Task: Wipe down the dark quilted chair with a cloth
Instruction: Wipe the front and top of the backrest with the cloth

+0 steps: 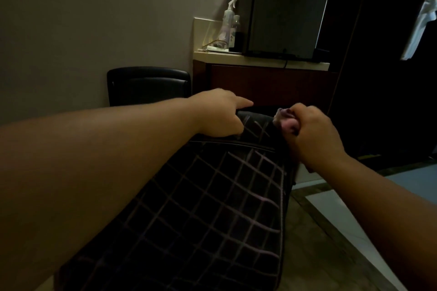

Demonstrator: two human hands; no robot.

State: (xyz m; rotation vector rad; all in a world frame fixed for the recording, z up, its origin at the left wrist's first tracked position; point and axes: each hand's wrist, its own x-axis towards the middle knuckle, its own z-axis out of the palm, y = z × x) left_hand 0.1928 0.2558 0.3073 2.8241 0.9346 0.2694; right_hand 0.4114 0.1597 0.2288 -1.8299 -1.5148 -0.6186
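The dark quilted chair [212, 208] fills the lower middle of the view, its black fabric crossed by a pale grid of stitching, its top edge lying between the two hands. It stands on a stone-patterned floor [314, 250] in a dim room with a plain grey wall [94, 19].

Behind it is one second chair [147, 85], black and smooth-backed, against the wall. Beside that stands one cabinet whose pale surface [238, 58] carries a dark boxy appliance [286, 7], one white spray bottle [229, 23] and one smaller dark bottle [237, 35] just beside it.

There is one cloth [285, 120], pinkish and bunched. The right hand [312, 132] is closed in a fist around it, pressing it at the chair's top right corner. The left hand [220, 113] grips the chair's top edge, thumb in front, fingers curled over the back, forefinger pointing along the edge.
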